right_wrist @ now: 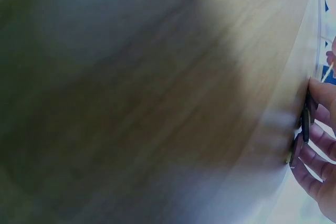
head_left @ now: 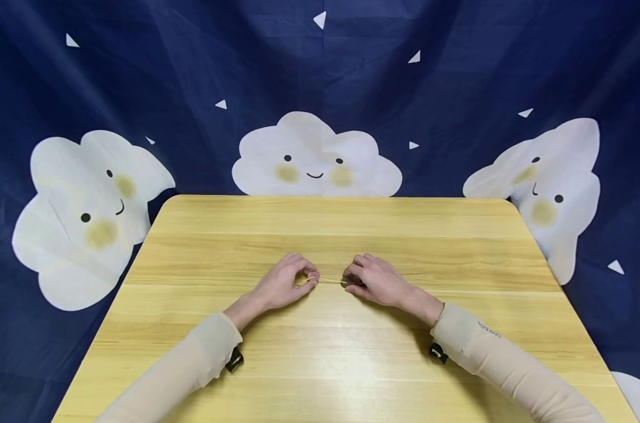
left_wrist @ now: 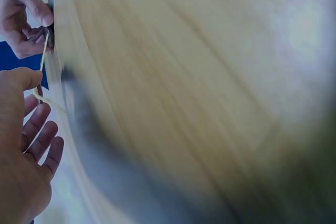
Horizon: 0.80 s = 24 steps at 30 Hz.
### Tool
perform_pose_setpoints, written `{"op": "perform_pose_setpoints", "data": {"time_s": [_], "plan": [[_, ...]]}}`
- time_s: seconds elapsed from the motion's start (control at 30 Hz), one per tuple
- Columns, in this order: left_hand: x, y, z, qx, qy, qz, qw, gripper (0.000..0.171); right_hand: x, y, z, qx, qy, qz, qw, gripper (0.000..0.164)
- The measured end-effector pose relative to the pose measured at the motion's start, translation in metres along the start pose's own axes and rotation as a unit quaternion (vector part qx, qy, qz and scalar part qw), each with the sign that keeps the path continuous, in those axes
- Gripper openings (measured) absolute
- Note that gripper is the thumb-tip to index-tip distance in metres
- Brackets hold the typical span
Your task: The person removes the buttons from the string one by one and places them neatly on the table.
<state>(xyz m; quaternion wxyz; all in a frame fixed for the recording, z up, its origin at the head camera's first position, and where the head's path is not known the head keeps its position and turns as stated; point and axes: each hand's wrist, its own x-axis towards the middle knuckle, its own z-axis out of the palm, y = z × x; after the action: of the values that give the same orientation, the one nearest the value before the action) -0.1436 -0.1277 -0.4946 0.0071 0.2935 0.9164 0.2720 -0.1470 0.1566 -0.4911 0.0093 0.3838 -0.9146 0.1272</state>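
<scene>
With my left hand [head_left: 288, 281] I pinch a thin, pale yellow cord [head_left: 330, 280] between the thumb and the index finger, and my other fingers there are relaxed and a little spread. A short free end of the cord sticks out from this pinch. From there the cord goes almost straight to my right hand [head_left: 380, 279], so it is in the narrow gap between the two hands, near the middle of the surface [head_left: 341, 358]

The fingers of my right hand are bent and grip some small, flat, dark pieces [right_wrist: 306, 121]. The cord reaches them near my right thumb, but I cannot tell how it is joined. My fingers partly hide the dark pieces, and I cannot tell exactly what they are

I wear long beige sleeves [head_left: 179, 358], and a small black device [head_left: 235, 358] shows under each cuff. The right sleeve has little dark writing, too small for reading. The surface is of light wood, with rounded far corners. Behind it hangs a dark blue cloth [head_left: 367, 64], with white smiling clouds [head_left: 317, 141] and small white triangles [head_left: 320, 20]
</scene>
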Motion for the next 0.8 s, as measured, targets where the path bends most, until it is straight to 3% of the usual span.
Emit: {"op": "perform_pose_setpoints", "data": {"time_s": [0.8], "plan": [[-0.008, -0.0103, -0.0075, -0.011, 0.008, -0.007, 0.9999, 0.022, -0.0006, 0.0011, 0.0015, 0.002, -0.005, 0.004, 1.0, 0.028]]}}
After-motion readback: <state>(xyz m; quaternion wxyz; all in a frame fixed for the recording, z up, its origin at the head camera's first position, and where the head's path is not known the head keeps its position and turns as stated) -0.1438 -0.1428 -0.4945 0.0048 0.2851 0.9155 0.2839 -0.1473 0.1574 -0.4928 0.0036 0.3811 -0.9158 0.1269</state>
